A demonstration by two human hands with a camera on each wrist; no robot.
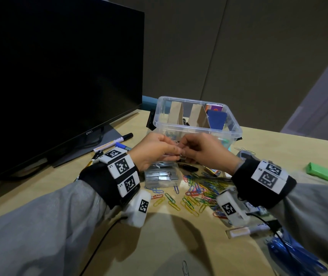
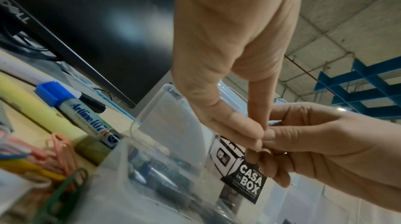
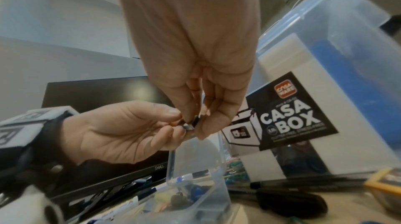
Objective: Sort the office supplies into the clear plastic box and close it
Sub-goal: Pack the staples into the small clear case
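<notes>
The clear plastic box (image 1: 236, 130) stands open at the back of the desk, with cardboard dividers (image 1: 176, 114) and a blue item (image 1: 216, 118) inside. Just in front of it my left hand (image 1: 172, 150) and right hand (image 1: 185, 150) meet fingertip to fingertip. Between them they pinch a small silver-and-dark metal piece (image 3: 189, 125); I cannot tell what it is. They hover over a small clear case of staple strips (image 1: 162, 176). The left wrist view shows my left hand (image 2: 256, 135) touching the right hand's fingers (image 2: 273, 136), with the piece hidden.
Coloured paper clips (image 1: 199, 193) lie scattered on the desk below my hands. Markers (image 1: 117, 140) lie by the black monitor (image 1: 59, 76) at left. At the right edge sits a green case (image 1: 320, 172). A white marker (image 1: 246, 231) and blue pens (image 1: 294, 253) lie near right.
</notes>
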